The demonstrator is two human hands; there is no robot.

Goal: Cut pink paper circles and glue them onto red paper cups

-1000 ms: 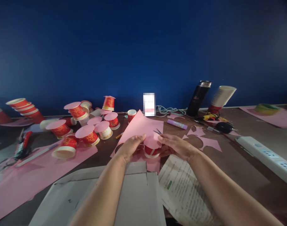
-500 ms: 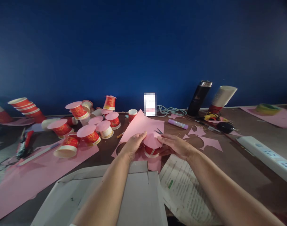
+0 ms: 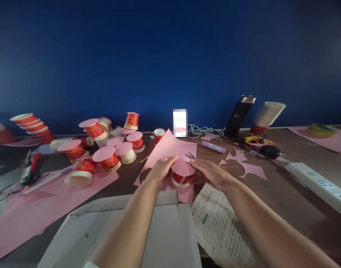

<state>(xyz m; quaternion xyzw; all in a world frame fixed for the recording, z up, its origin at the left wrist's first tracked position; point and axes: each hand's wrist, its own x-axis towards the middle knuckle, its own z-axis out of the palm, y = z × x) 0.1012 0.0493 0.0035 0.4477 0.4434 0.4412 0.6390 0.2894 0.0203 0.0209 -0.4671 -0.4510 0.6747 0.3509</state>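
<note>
A pink paper circle (image 3: 183, 167) rests on the upturned base of a red paper cup (image 3: 179, 180). My left hand (image 3: 161, 172) pinches the circle's left edge, its thumb on top and the other fingers mostly hidden. At the right edge my right hand (image 3: 212, 173) has its thumb on the circle, with fingers curled below beside the cup. Just beyond the circle, the tips of scissors (image 3: 190, 155) show on a cut pink sheet (image 3: 170, 145).
Several cups topped with pink circles (image 3: 106, 154) stand to the left, near stacked cups (image 3: 37, 128). A purple glue stick (image 3: 213, 146), paper scraps (image 3: 252, 169), a black flask (image 3: 240, 117) and a power strip (image 3: 318, 186) lie rightward. A white box (image 3: 122, 230) is in front.
The whole view has shifted slightly, so everything appears a little further right. Both hands keep nearly the same hold on the circle and cup.
</note>
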